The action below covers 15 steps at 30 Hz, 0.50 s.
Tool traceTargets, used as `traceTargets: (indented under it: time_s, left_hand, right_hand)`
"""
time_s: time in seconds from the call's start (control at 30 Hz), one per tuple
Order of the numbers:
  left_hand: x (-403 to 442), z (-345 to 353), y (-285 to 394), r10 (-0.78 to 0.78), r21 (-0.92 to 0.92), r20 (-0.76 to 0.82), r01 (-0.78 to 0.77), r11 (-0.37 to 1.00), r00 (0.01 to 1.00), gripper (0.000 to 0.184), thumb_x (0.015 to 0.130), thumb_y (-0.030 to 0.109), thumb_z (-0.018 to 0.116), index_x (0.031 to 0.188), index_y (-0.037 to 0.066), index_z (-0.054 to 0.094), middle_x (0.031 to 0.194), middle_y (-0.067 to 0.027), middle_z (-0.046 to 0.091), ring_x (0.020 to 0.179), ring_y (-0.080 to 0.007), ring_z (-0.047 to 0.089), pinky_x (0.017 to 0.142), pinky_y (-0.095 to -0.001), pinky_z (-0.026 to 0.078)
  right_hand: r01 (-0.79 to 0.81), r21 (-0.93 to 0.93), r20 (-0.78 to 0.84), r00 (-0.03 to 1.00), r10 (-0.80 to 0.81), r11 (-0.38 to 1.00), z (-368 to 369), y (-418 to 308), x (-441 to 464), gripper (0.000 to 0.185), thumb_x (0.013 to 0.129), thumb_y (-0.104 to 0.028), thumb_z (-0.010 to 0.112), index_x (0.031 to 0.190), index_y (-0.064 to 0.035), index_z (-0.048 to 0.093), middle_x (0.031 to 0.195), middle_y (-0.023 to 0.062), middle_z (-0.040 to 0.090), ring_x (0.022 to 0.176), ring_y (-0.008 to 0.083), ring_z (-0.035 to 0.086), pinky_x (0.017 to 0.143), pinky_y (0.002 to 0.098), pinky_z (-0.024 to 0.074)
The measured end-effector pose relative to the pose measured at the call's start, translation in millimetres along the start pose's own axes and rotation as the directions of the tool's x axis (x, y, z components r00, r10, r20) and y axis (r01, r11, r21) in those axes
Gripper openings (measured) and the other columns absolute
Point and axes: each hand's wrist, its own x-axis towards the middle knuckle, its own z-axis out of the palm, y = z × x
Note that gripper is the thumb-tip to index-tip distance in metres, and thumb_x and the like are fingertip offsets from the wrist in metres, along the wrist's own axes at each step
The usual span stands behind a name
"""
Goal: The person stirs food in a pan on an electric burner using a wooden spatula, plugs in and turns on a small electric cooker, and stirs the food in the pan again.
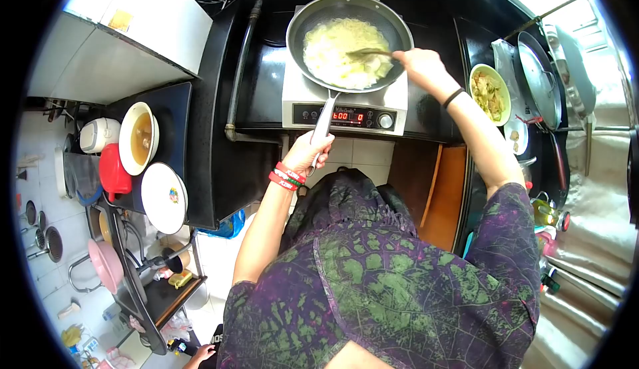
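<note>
My left hand (311, 152) is wrapped around the long metal handle (324, 121) of a wok (401, 34). The wok rests on a silver induction cooker (299, 96) whose display glows red. Pale yellow-white food (333, 42), in shreds or strands, covers the wok's bottom; its exact kind is unclear. My right hand (424, 69) is closed on a dark spatula (368, 52) above the wok's right rim. The spatula's blade lies in the food, partly hidden by it.
A bowl of cooked food (489, 96) and a large lidded pan (538, 79) are on the right counter. To the left are a bowl of brownish liquid (141, 139), a white plate (163, 199) and a red container (114, 171). Another person's hand (203, 352) shows at the bottom.
</note>
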Motion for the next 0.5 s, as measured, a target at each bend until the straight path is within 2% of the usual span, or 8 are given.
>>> traceTargets:
  time_s: [0.1,0.13,0.23,0.33,0.43,0.5]
  left_hand:
    - [-1.8,-0.2,-1.9,-0.002,-0.019,0.002,0.002,1.000,1.000,0.021,0.086,0.022,0.065,0.085,0.007,0.049,0.066,0.0017,0.048,0.049,-0.0043,0.046,0.040,-0.0192,0.037]
    - [-0.9,-0.6,-1.3,0.000,-0.013,0.003,0.000,1.000,1.000,0.022,0.086,0.022,0.065,0.086,0.007,0.049,0.067,0.0017,0.048,0.049,-0.0041,0.045,0.040,-0.0192,0.037]
    - [-1.5,0.2,-0.1,-0.004,0.014,-0.013,0.004,1.000,1.000,0.022,0.086,0.022,0.065,0.086,0.007,0.049,0.067,0.0016,0.048,0.049,-0.0043,0.045,0.040,-0.0190,0.037]
    - [-2.4,1.9,1.7,-0.019,-0.012,-0.004,0.019,1.000,1.000,0.022,0.086,0.022,0.065,0.087,0.007,0.049,0.067,0.0016,0.048,0.049,-0.0043,0.046,0.040,-0.0189,0.037]
    - [-1.2,0.0,-0.4,-0.020,-0.024,-0.003,0.020,1.000,1.000,0.021,0.086,0.021,0.065,0.088,0.007,0.050,0.067,0.0015,0.049,0.049,-0.0043,0.046,0.040,-0.0187,0.037]
    - [-1.0,0.9,0.2,-0.015,-0.019,-0.005,0.015,1.000,1.000,0.021,0.086,0.021,0.065,0.088,0.006,0.050,0.067,0.0015,0.048,0.049,-0.0043,0.045,0.040,-0.0188,0.037]
  right_hand:
    - [-0.196,0.100,0.056,0.980,0.191,0.976,-1.4,24.5,10.2,0.029,0.086,-0.016,0.047,0.110,-0.0126,0.062,0.094,0.0135,0.067,0.093,0.0288,0.063,0.078,0.0421,0.0510]
    - [-0.252,0.126,0.098,0.966,0.241,0.959,4.1,33.6,17.8,0.027,0.087,-0.018,0.048,0.110,-0.0136,0.061,0.095,0.0139,0.066,0.092,0.0308,0.063,0.077,0.0427,0.0510]
    - [-0.263,0.197,0.072,0.965,0.253,0.945,36.7,42.7,38.4,0.027,0.085,-0.013,0.044,0.106,-0.0082,0.061,0.095,0.0179,0.065,0.091,0.0335,0.063,0.079,0.0442,0.0501]
    - [-0.148,0.206,0.102,0.986,0.129,0.967,45.7,24.1,39.8,0.030,0.086,-0.015,0.044,0.111,-0.0107,0.059,0.097,0.0173,0.065,0.093,0.0343,0.062,0.081,0.0433,0.0494]
    - [-0.198,0.324,0.081,0.980,0.181,0.925,21.2,33.5,27.3,0.030,0.087,-0.018,0.044,0.112,-0.0128,0.060,0.099,0.0164,0.065,0.096,0.0338,0.061,0.083,0.0438,0.0485]
    - [-0.223,0.248,0.085,0.974,0.209,0.943,18.6,62.0,24.4,0.029,0.088,-0.021,0.046,0.113,-0.0125,0.059,0.100,0.0160,0.064,0.096,0.0327,0.060,0.082,0.0444,0.0481]
